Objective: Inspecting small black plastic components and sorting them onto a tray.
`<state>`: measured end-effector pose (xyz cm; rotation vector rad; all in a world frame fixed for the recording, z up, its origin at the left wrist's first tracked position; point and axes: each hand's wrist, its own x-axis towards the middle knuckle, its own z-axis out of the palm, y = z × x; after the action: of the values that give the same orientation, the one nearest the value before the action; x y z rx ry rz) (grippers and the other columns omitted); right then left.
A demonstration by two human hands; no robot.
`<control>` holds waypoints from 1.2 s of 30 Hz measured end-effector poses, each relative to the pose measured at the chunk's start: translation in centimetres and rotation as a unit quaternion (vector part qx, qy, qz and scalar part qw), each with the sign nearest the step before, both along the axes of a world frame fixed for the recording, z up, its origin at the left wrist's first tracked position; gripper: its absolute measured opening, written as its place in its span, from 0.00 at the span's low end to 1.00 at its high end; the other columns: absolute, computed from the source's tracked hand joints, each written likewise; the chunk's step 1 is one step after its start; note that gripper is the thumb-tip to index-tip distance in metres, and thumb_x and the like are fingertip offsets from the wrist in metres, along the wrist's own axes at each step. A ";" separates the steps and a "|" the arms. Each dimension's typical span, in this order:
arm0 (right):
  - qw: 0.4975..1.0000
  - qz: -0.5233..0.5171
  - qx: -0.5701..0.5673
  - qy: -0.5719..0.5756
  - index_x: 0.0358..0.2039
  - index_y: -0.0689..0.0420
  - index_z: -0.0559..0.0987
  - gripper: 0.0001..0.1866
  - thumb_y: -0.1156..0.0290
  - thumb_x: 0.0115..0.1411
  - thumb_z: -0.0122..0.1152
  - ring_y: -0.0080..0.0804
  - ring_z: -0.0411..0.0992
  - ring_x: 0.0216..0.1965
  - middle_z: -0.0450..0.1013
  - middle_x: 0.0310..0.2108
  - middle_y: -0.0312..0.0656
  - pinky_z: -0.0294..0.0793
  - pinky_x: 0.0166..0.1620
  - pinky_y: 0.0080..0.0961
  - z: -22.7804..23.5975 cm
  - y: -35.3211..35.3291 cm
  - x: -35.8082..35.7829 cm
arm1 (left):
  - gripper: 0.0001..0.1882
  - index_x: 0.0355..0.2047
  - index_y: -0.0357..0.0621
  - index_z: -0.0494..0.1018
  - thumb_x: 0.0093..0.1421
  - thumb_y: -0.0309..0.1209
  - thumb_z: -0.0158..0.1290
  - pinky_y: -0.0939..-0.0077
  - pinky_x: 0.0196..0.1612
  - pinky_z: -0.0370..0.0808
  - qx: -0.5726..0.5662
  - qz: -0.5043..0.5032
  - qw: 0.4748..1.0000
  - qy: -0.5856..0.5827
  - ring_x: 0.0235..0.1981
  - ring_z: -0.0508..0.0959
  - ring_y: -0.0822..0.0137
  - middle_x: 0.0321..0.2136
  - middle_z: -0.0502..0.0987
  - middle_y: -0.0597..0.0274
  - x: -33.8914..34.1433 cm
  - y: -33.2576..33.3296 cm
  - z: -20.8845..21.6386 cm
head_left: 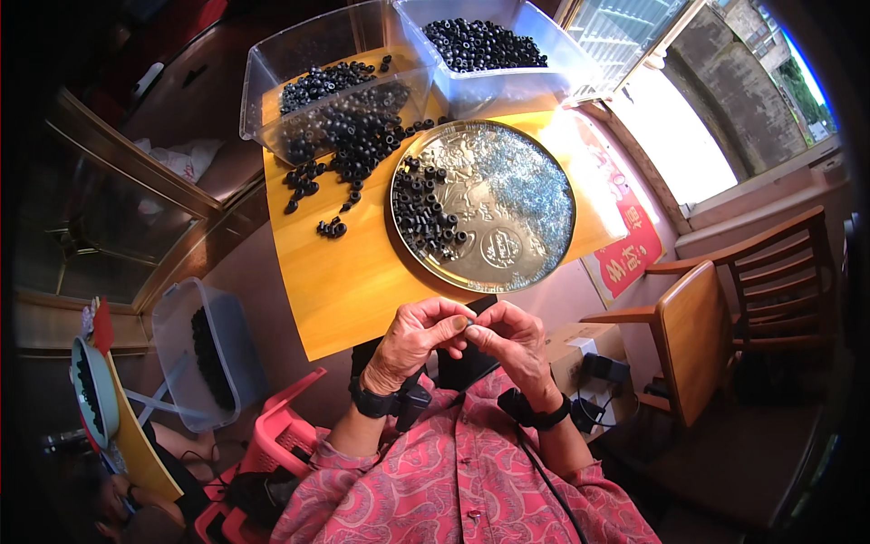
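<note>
My left hand (419,337) and my right hand (509,340) meet fingertip to fingertip just below the near edge of a small wooden table (344,272). Between the fingertips sits a small black ring-shaped part (468,322), pinched from both sides. Beyond my hands lies a round metal tray (535,236) with a cluster of black rings (424,213) on its left side and a heap of tiny shiny metal bits (517,186) across the middle. More loose black rings (349,145) spill over the table's far left.
Two clear plastic bins (272,82) (544,82) holding black rings stand at the table's far end. A third bin (204,354) sits on the floor at left, beside a pink stool (281,435). A wooden chair (725,308) stands at right; another person's arm (154,508) shows lower left.
</note>
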<state>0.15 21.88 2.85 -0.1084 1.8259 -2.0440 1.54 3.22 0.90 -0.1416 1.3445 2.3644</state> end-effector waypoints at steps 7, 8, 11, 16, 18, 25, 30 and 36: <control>0.999 -0.004 -0.016 -0.027 0.36 0.60 0.78 0.06 0.71 0.64 0.61 0.13 0.68 0.27 0.74 0.27 0.31 0.68 0.31 0.12 0.0 0.0 -0.2 | 0.14 0.45 0.35 0.76 0.65 0.32 0.54 0.82 0.29 0.79 0.114 0.030 0.991 -0.068 0.26 0.79 0.76 0.30 0.80 0.62 -0.1 0.4 -0.7; 0.999 -0.005 -0.023 -0.026 0.36 0.60 0.78 0.06 0.71 0.64 0.60 0.13 0.69 0.27 0.74 0.27 0.31 0.69 0.31 0.13 -0.2 0.0 -0.2 | 0.14 0.45 0.35 0.76 0.65 0.34 0.55 0.83 0.29 0.79 0.116 0.030 0.990 -0.068 0.26 0.79 0.77 0.30 0.79 0.64 -0.1 0.4 -0.8; 0.999 -0.007 -0.027 -0.021 0.36 0.61 0.77 0.06 0.70 0.64 0.60 0.13 0.69 0.27 0.74 0.27 0.31 0.68 0.30 0.13 -0.2 0.0 -0.1 | 0.14 0.45 0.35 0.76 0.65 0.34 0.54 0.83 0.29 0.80 0.112 0.028 0.991 -0.068 0.26 0.79 0.77 0.30 0.79 0.64 -0.2 0.5 -0.7; 1.000 -0.022 0.009 -0.016 0.34 0.62 0.77 0.06 0.72 0.63 0.61 0.15 0.70 0.27 0.74 0.27 0.32 0.70 0.30 0.15 -0.1 -0.5 0.0 | 0.13 0.45 0.35 0.76 0.64 0.32 0.55 0.82 0.30 0.80 0.114 0.034 0.990 -0.070 0.27 0.79 0.76 0.31 0.80 0.63 -0.1 0.6 -0.9; 0.972 -0.058 0.157 0.162 0.32 0.63 0.77 0.05 0.76 0.60 0.63 0.20 0.73 0.26 0.73 0.26 0.36 0.71 0.29 0.18 -0.4 -1.0 0.0 | 0.12 0.44 0.35 0.76 0.64 0.31 0.54 0.81 0.31 0.80 0.103 0.041 0.992 -0.066 0.27 0.80 0.75 0.32 0.80 0.62 -0.1 0.6 -0.9; 0.949 -0.053 0.206 0.231 0.29 0.63 0.76 0.05 0.77 0.57 0.64 0.26 0.73 0.24 0.71 0.25 0.41 0.71 0.27 0.21 -0.7 -2.4 -0.9 | 0.11 0.44 0.36 0.76 0.65 0.30 0.54 0.83 0.32 0.79 0.038 0.048 0.998 -0.019 0.28 0.79 0.78 0.33 0.80 0.64 -0.5 -0.4 -0.9; 0.965 -0.028 0.150 0.213 0.30 0.63 0.77 0.04 0.77 0.57 0.64 0.26 0.72 0.23 0.71 0.25 0.41 0.70 0.26 0.22 -0.7 -3.2 -2.2 | 0.11 0.44 0.37 0.76 0.65 0.30 0.54 0.83 0.31 0.79 0.072 0.088 0.993 -0.033 0.27 0.79 0.78 0.32 0.79 0.64 -0.6 -1.0 -1.5; 0.901 -0.053 0.252 0.348 0.36 0.60 0.78 0.07 0.80 0.56 0.63 0.33 0.74 0.25 0.73 0.30 0.43 0.73 0.29 0.27 -0.9 -4.2 -5.0 | 0.12 0.45 0.37 0.75 0.66 0.31 0.53 0.83 0.30 0.78 0.110 0.138 0.983 -0.042 0.27 0.79 0.76 0.32 0.80 0.62 -0.8 -1.9 -1.6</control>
<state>-4.81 17.64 1.98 -0.6778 2.7881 -1.6240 0.74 1.27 -0.69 -0.3798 1.0737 2.6843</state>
